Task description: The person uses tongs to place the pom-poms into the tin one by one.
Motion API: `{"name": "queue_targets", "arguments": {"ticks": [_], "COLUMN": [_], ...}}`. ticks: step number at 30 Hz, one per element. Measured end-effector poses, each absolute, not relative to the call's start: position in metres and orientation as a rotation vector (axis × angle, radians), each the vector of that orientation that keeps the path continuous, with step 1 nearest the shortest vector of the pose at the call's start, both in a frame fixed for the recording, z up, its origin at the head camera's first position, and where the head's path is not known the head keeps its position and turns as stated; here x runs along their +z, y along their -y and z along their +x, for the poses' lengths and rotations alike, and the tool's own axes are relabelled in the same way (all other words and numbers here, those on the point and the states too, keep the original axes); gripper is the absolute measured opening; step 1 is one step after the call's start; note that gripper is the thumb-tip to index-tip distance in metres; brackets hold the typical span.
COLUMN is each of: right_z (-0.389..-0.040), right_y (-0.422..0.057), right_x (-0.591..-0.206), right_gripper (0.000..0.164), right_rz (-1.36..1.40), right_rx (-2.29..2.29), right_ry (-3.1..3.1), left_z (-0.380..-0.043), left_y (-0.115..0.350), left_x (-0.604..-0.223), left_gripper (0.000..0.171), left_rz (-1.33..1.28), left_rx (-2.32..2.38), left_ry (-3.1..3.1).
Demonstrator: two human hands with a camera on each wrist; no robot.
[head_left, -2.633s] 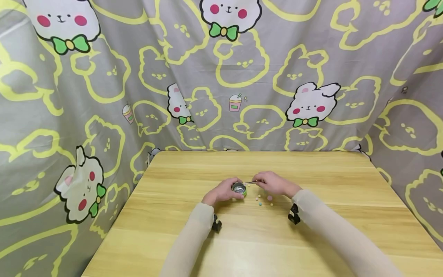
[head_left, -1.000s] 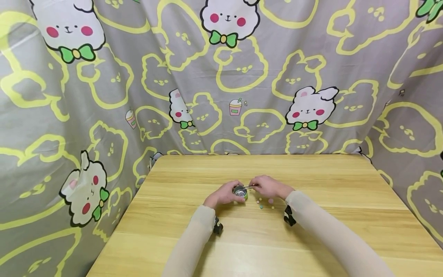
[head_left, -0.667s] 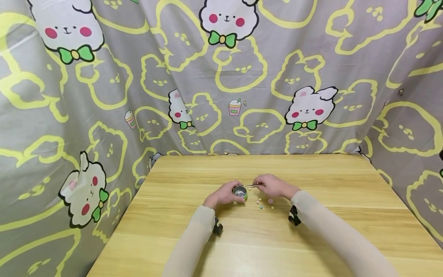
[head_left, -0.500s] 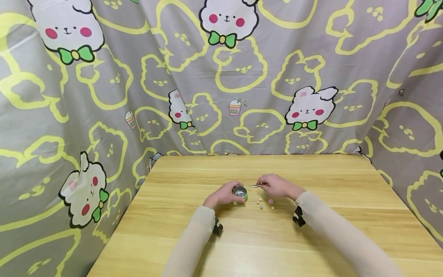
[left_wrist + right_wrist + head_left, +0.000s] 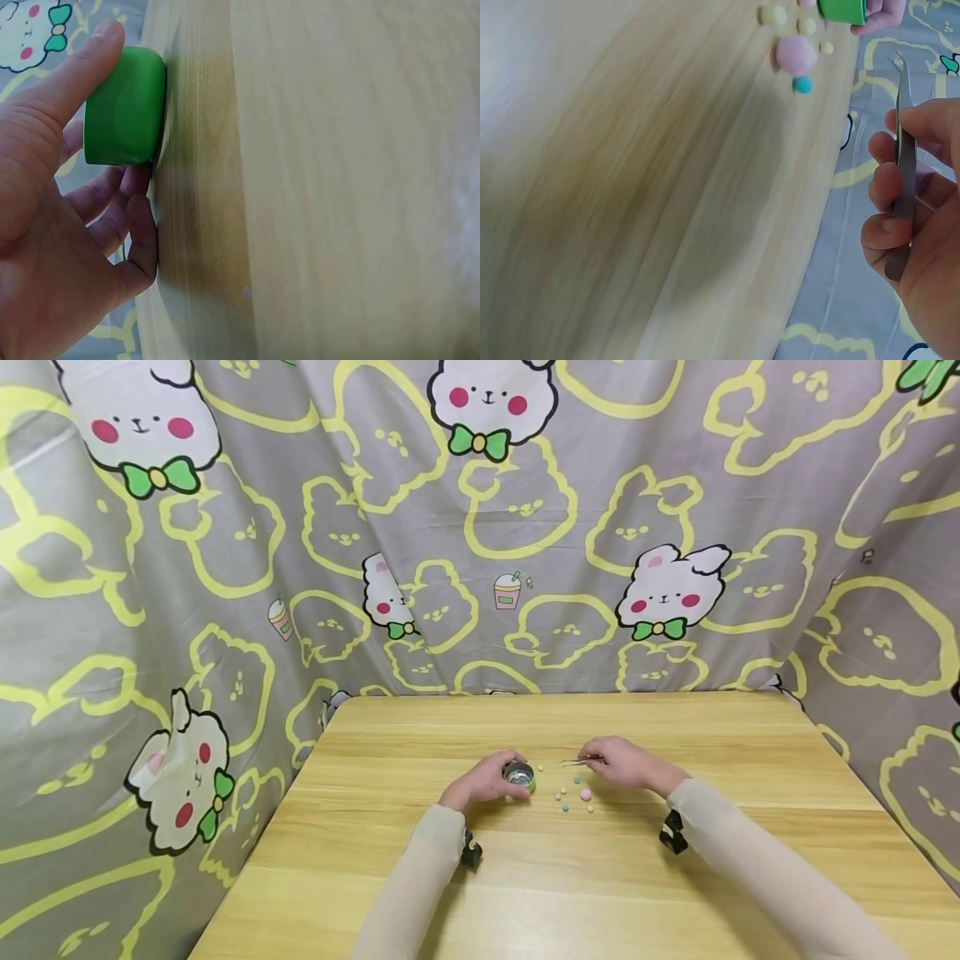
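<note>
Thumb and fingers of my left hand (image 5: 486,779) curl round a small round tin (image 5: 519,774), silvery inside and open at the top. Its smooth green side shows in the left wrist view, upright on the table. My right hand (image 5: 624,763) holds metal tweezers (image 5: 906,169) between thumb and fingers, their tips slightly apart with nothing between them. Those tips point left, behind a group of small pom-poms. Among these are a larger pink pom-pom (image 5: 586,795), a teal pom-pom (image 5: 577,780) behind it, and a yellow pom-pom (image 5: 541,768) close to the tin's right side.
Several more little pom-poms lie in front, including another teal pom-pom (image 5: 566,808). All of this is on a wooden table (image 5: 450,877). A grey curtain (image 5: 540,643) with cartoon prints hangs behind the table and along both sides.
The tweezers were over the tin a second ago; my right hand has drawn them off to the right. A teal pom-pom now shows where the hand hid it. The left hand stays at the tin.
</note>
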State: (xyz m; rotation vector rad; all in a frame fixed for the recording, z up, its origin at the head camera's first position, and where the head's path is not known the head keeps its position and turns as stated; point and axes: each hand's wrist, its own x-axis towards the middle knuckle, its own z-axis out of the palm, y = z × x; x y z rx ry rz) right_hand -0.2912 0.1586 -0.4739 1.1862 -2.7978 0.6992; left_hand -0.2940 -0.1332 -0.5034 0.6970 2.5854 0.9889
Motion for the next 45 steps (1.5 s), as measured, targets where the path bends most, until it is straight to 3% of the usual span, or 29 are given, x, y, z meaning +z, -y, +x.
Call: {"name": "queue_targets", "arguments": {"ticks": [21,45], "right_z": [-0.279,-0.270], "right_y": [-0.191,-0.195], "right_x": [-0.486,-0.499], "right_gripper": [0.011,0.013], "right_rz": [1.210,1.179], "right_rx": [0.639,0.604], "right_ry": [2.774,2.859], "left_z": [-0.294,-0.294], "left_y": [0.132,0.132], "left_x": [-0.501,-0.502], "left_gripper": [0.055,0.055], "left_rz": [0.643,0.661], "left_rx": [0.994,0.982], "left_ry": [-2.573,-2.585]}}
